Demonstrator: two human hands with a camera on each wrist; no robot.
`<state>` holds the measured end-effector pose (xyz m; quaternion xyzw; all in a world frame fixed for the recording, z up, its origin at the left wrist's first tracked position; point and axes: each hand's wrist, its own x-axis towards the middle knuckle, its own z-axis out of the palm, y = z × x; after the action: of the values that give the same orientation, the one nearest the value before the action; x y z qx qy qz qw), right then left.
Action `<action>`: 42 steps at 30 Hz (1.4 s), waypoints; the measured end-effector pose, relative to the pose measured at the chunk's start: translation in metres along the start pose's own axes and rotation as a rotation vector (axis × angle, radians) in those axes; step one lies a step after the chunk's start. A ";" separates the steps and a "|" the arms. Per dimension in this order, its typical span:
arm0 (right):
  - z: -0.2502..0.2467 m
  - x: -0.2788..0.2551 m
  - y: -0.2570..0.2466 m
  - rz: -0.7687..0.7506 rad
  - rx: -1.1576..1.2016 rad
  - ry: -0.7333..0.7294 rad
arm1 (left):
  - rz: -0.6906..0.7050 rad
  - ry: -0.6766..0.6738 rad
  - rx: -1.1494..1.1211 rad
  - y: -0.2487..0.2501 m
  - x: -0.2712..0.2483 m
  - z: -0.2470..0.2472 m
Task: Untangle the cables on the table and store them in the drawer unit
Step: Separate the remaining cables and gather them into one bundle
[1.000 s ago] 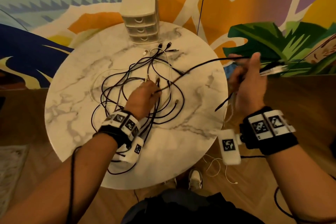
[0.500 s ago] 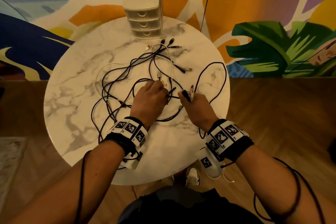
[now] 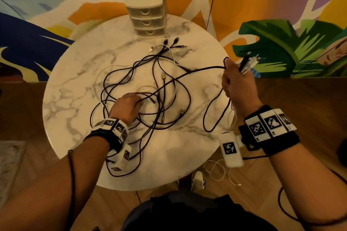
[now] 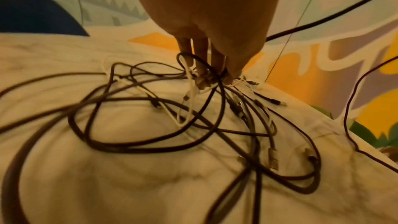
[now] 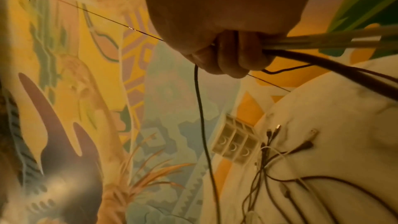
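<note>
A tangle of black, purple and white cables [image 3: 150, 90] [image 4: 150, 125] lies in the middle of the round marble table [image 3: 75, 99]. My left hand [image 3: 129, 107] [image 4: 206, 71] presses down on the tangle with its fingertips, and a black loop lies round the fingers. My right hand [image 3: 238, 80] [image 5: 226, 57] is raised over the table's right edge and grips a bundle of cable ends whose plugs [image 3: 247, 62] stick up. A black cable runs taut from that fist to the tangle. The cream drawer unit [image 3: 146, 5] [image 5: 234, 144] stands at the far edge with all three drawers closed.
Several loose plugs [image 3: 169, 45] lie just in front of the drawer unit. A white cable [image 3: 217, 172] and a shoe [image 3: 199, 180] are on the wooden floor below the table's near edge. A painted wall with a thin hanging wire [image 3: 212, 0] stands behind.
My right hand has gone from the tangle up and to the right with the cable ends, drawing a black cable taut. My left hand has stayed on the tangle.
</note>
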<state>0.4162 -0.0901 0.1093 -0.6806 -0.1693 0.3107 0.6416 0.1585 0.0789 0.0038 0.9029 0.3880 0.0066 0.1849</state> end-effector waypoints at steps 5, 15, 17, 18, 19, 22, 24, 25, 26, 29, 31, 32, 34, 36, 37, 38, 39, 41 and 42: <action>-0.004 0.002 0.019 0.030 -0.124 0.037 | -0.050 0.470 -0.239 0.007 0.009 -0.027; -0.022 0.019 0.031 0.049 -0.057 0.259 | -0.192 0.440 -0.289 0.007 0.021 -0.061; -0.024 0.017 0.027 0.013 -0.021 0.309 | -0.152 0.419 -0.379 0.026 0.026 -0.077; -0.023 0.015 0.023 -0.020 0.023 0.326 | -0.146 0.432 -0.397 0.035 0.028 -0.083; -0.022 0.013 0.018 -0.063 0.064 0.323 | -0.137 0.464 -0.400 0.043 0.029 -0.088; -0.010 -0.003 0.005 -0.122 0.059 0.146 | -0.046 0.547 -0.244 0.068 0.025 -0.099; 0.007 -0.019 0.002 -0.062 -0.041 -0.085 | 0.056 0.466 -0.138 0.095 0.018 -0.097; 0.016 -0.026 0.003 -0.030 -0.087 -0.197 | 0.111 0.396 -0.105 0.110 0.013 -0.092; 0.025 -0.033 0.005 0.005 -0.107 -0.286 | 0.177 0.333 -0.080 0.126 0.006 -0.085; 0.042 -0.039 0.011 0.104 -0.058 -0.359 | 0.363 0.274 -0.075 0.152 -0.013 -0.057; 0.042 -0.036 0.015 0.082 -0.054 -0.337 | 0.300 0.205 -0.220 0.150 -0.019 -0.037; 0.039 -0.033 0.017 0.045 -0.071 -0.330 | 0.230 0.133 -0.323 0.145 -0.021 -0.027; 0.031 -0.029 0.018 -0.008 -0.073 -0.297 | 0.077 -0.039 -0.465 0.125 -0.026 -0.004; 0.023 -0.024 0.014 -0.020 -0.026 -0.244 | -0.037 -0.133 -0.460 0.094 -0.029 0.018; 0.020 -0.021 0.011 -0.028 -0.007 -0.220 | -0.067 -0.166 -0.389 0.077 -0.029 0.024; 0.016 -0.019 0.008 -0.036 0.015 -0.196 | -0.081 -0.194 -0.294 0.060 -0.027 0.028; 0.012 -0.016 0.005 -0.043 0.043 -0.168 | -0.090 -0.202 -0.211 0.046 -0.023 0.027; 0.002 -0.009 -0.003 -0.047 0.118 -0.086 | -0.134 -0.120 -0.147 0.025 -0.008 0.010; -0.003 -0.006 -0.007 -0.053 0.158 -0.037 | -0.155 -0.031 -0.142 0.017 0.002 -0.002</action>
<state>0.4146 -0.0958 0.1171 -0.6174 -0.1740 0.3187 0.6979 0.1713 0.0700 0.0117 0.8548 0.4524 0.0057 0.2541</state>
